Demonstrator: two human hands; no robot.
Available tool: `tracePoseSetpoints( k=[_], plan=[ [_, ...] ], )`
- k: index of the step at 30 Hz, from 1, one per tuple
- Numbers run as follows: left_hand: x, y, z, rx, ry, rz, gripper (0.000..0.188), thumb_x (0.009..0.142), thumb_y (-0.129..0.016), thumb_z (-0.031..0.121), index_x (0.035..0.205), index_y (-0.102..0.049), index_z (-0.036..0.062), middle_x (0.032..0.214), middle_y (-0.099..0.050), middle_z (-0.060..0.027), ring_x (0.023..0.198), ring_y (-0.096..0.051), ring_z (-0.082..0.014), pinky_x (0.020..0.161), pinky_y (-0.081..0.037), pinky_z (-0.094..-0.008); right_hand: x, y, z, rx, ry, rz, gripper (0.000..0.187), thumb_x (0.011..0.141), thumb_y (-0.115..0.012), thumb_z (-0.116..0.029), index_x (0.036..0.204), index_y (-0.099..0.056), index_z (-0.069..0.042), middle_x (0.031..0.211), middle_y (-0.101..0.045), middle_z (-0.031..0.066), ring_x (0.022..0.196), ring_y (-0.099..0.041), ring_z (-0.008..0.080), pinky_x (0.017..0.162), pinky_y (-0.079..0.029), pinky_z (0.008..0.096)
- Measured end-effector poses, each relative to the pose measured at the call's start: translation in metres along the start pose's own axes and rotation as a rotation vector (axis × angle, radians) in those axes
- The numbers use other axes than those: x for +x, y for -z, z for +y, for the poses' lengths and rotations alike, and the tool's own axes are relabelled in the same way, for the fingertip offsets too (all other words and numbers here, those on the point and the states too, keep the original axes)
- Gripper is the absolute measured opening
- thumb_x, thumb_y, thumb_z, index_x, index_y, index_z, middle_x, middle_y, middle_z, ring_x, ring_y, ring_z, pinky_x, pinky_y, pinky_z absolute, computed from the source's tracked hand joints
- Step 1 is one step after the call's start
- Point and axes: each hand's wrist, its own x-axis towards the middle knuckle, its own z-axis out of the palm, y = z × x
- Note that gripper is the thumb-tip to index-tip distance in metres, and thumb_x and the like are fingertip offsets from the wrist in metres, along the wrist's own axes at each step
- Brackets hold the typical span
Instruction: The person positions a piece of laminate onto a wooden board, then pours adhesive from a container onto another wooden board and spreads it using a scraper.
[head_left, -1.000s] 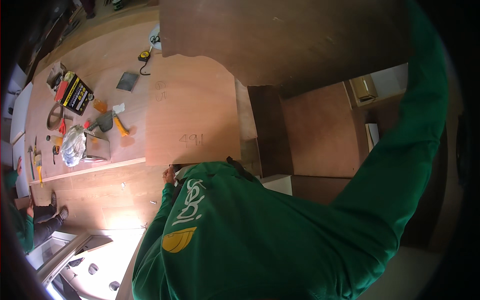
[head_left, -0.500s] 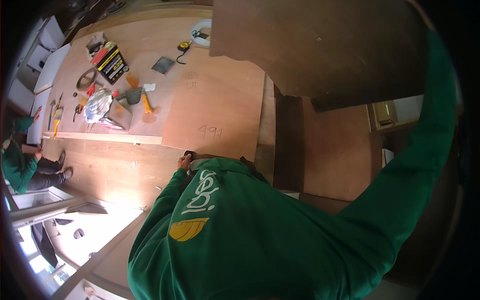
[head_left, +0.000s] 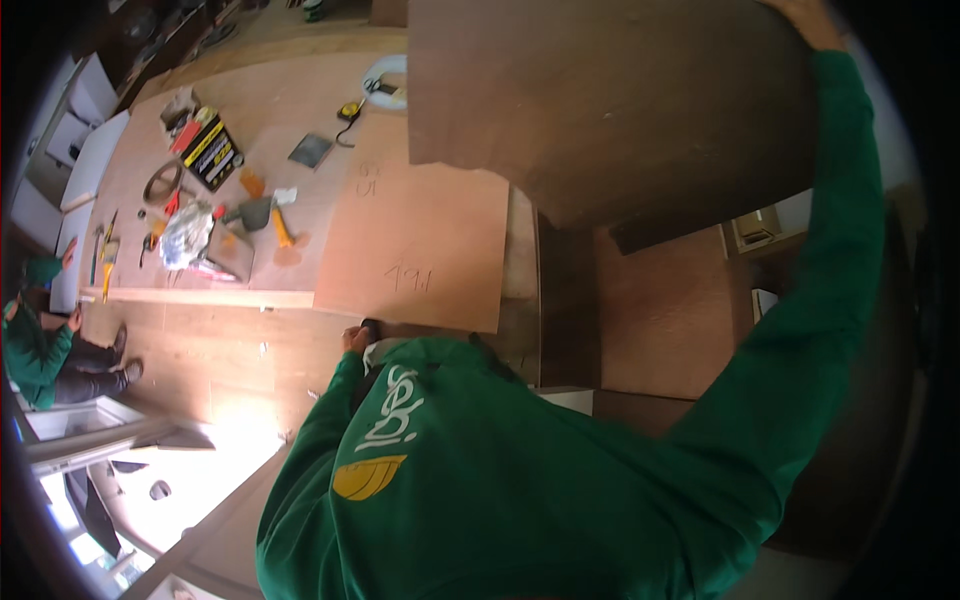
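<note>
Raised over the far right of the workbench, a large dark brown sheet (head_left: pixel 620 110) hangs tilted, its near edge uneven. My right hand (head_left: pixel 815 22), arm stretched out, grips its far right edge; part of the hand is cut off by the picture's edge. My left hand (head_left: pixel 354 340) is low by my waist, fingers curled beside a small black thing (head_left: pixel 372 328) that I cannot make out. Just beyond it, a light brown board (head_left: pixel 430 235) with handwritten marks lies on the workbench (head_left: pixel 225 297), partly under the raised sheet.
Left on the bench are a black-and-yellow box (head_left: pixel 208 150), a tape roll (head_left: pixel 163 183), a foil-covered container (head_left: pixel 232 258) and a scraper (head_left: pixel 256 213). A tape measure (head_left: pixel 350 110) lies farther back. Another person (head_left: pixel 45 345) in green stands at far left. An open cabinet (head_left: pixel 655 310) is at right.
The dark sheet has come lower and nearer, its ragged edge now covering more of the light board. My right hand has come into view. My left hand stays by my waist.
</note>
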Motion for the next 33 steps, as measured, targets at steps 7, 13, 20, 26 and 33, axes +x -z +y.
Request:
tracePoseSetpoints(
  k=[7,13,20,26,33],
  plan=[
    [0.057,0.014,0.095,-0.076,-0.357,0.054,0.032,0.085,-0.069,0.019,0.108,-0.059,-0.0005,0.086,-0.063,-0.0094,0.066,-0.062,-0.0167,0.062,-0.052,-0.0283,0.012,-0.008,0.015,0.332,0.069,-0.103,0.05,0.065,-0.082,-0.029,0.102,-0.066,0.001,0.09,-0.068,0.0112,0.084,-0.062,0.019,0.076,-0.048,0.0345],
    [0.063,0.007,0.272,0.105,-0.759,0.056,0.048,0.087,-0.068,0.031,0.12,-0.054,-0.0002,0.108,-0.06,-0.0145,0.094,-0.063,-0.0252,0.076,-0.053,-0.0345,0.02,0.005,-0.002,0.423,0.08,-0.052,0.041,0.067,-0.081,-0.022,0.097,-0.066,0.001,0.087,-0.069,0.0105,0.081,-0.062,0.0186,0.074,-0.048,0.0326],
    [-0.036,-0.061,0.54,0.089,-1.301,0.457,0.08,0.077,-0.079,0.033,0.136,-0.038,-0.0023,0.134,-0.043,-0.021,0.119,-0.048,-0.0347,0.1,-0.042,-0.0422,0.003,0.012,0.015,0.291,0.07,0.128,0.044,0.067,-0.082,-0.025,0.099,-0.064,0.001,0.086,-0.068,0.0113,0.081,-0.062,0.0174,0.073,-0.048,0.0329],
    [-0.002,-0.037,0.592,-0.124,-1.15,-0.01,0.059,0.081,-0.077,0.029,0.121,-0.049,-0.0038,0.116,-0.059,-0.0167,0.109,-0.055,-0.0244,0.094,-0.044,-0.0368,-0.011,0.048,-0.008,0.54,-0.038,-0.026,0.038,0.07,-0.081,-0.02,0.099,-0.065,-0.001,0.087,-0.068,0.0085,0.08,-0.061,0.0142,0.073,-0.048,0.0312],
    [-0.028,-0.039,0.561,-0.4,-1.018,-0.405,0.026,0.091,-0.066,0.019,0.107,-0.058,0.0002,0.1,-0.064,-0.0036,0.092,-0.057,-0.0112,0.083,-0.046,-0.0268,-0.021,0.049,0.011,0.509,0.016,-0.063,0.039,0.07,-0.081,-0.022,0.1,-0.067,-0.001,0.09,-0.069,0.0087,0.082,-0.061,0.0142,0.075,-0.048,0.0311]
  ],
)
